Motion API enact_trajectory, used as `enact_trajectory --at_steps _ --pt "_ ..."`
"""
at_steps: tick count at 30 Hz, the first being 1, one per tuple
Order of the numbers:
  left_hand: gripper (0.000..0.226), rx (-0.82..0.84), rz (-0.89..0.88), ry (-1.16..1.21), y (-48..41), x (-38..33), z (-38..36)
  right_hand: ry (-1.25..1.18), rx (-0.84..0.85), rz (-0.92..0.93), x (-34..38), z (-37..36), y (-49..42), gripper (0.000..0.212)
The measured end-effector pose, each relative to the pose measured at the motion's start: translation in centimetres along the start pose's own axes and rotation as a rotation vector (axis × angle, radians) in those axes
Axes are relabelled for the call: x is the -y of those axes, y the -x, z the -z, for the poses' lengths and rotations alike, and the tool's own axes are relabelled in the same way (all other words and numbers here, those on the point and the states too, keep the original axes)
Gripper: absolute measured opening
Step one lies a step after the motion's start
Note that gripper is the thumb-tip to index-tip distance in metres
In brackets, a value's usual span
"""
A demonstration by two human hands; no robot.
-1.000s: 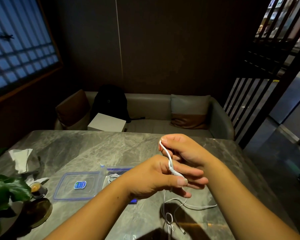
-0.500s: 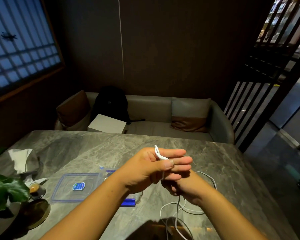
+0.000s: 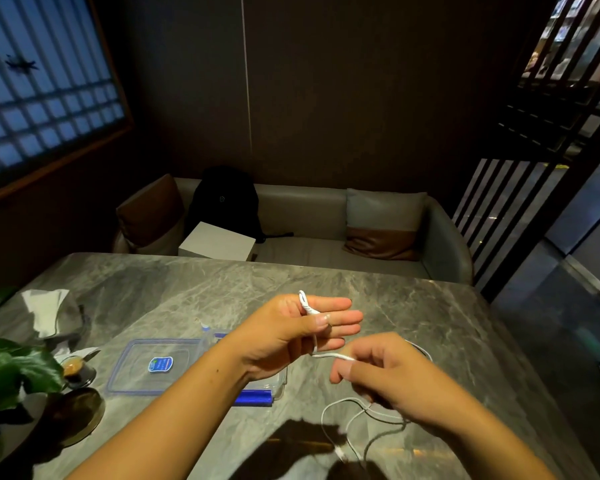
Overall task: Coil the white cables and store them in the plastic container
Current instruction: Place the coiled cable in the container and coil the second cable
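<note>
White cable [image 3: 308, 308] was up off the surface [image 3: 413, 306], wound round the fingers [image 3: 340, 318] of the left hand [image 3: 291, 332]: I saw a small loop sticking up above the index finger, thumb pinning the strand against the fingers, which were held out straight toward the right. From there the cable ran down and across to the right hand [image 3: 381, 370], which pinched it between thumb and forefinger just right of the left hand and a bit lower. Rest of that cable trailed below the right hand in loose loops on the surface, with a connector end lying near the bottom edge of the view. Both hands sat close together but apart, over the middle of the grey marble surface. Plastic container [image 3: 278, 386] was on the surface behind and under the left wrist, mostly hidden by it; I couldn't tell what was inside. Its clear lid [image 3: 153, 367] with blue rim and a blue sticker lay flat just to the left of it. Far left I saw a green plant [image 3: 11, 368], a small cup [image 3: 73, 368] on a dark saucer, and a tissue holder [image 3: 49, 313] with white tissue. Beyond the surface was a grey sofa [image 3: 326, 216] carrying a black backpack [image 3: 226, 202], a white box [image 3: 217, 244] and cushions.
</note>
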State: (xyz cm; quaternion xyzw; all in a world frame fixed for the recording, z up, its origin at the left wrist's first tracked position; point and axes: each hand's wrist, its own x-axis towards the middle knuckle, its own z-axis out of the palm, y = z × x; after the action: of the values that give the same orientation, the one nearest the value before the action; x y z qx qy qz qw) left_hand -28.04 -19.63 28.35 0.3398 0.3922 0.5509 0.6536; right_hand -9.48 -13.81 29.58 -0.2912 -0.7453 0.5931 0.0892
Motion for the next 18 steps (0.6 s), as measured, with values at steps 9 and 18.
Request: enact_trajectory --at_steps 9,18 --pt "0.035 -0.002 0.093 -0.091 0.2 1.0 -0.3 0.026 -0.100 0.165 1.5 3.6 0.8 0.016" --pt "0.031 0.064 0.103 -0.128 -0.1 0.8 -1.3 0.099 -0.237 0.295 2.5 4.9 -0.7 0.014"
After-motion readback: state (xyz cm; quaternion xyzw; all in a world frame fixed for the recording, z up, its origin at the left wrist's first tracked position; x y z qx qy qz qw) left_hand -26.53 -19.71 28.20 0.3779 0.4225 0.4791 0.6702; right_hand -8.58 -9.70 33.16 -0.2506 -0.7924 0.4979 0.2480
